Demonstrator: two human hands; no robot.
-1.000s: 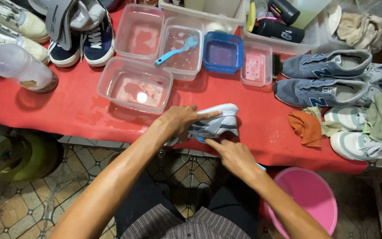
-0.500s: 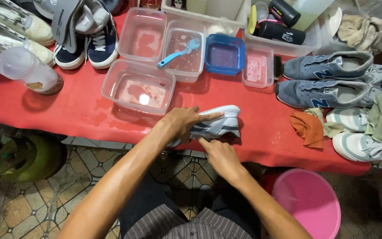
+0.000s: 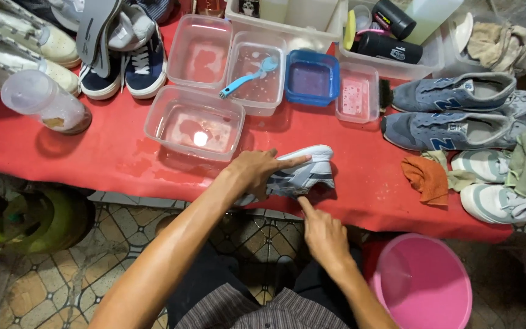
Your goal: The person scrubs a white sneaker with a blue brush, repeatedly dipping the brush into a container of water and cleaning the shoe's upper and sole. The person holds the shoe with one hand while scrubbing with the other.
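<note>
A white and grey sneaker (image 3: 308, 170) lies on its side near the front edge of the red table (image 3: 111, 161). My left hand (image 3: 257, 172) grips it over the top, fingers spread along its upper. My right hand (image 3: 321, 230) sits just below the table edge, its index finger touching the sneaker's underside. Whether it holds a small thing is hidden.
Clear tubs of water (image 3: 196, 125) stand behind the sneaker, one with a blue brush (image 3: 248, 79), beside a blue tub (image 3: 312, 79). Blue-grey sneakers (image 3: 452, 116), rags (image 3: 427, 176) and pale shoes lie right. A pink bucket (image 3: 424, 283) stands on the floor. More shoes are at the left.
My right hand has slid down from the sneaker's side to below the table edge, now pointing up at the sole. My left hand keeps its grip.
</note>
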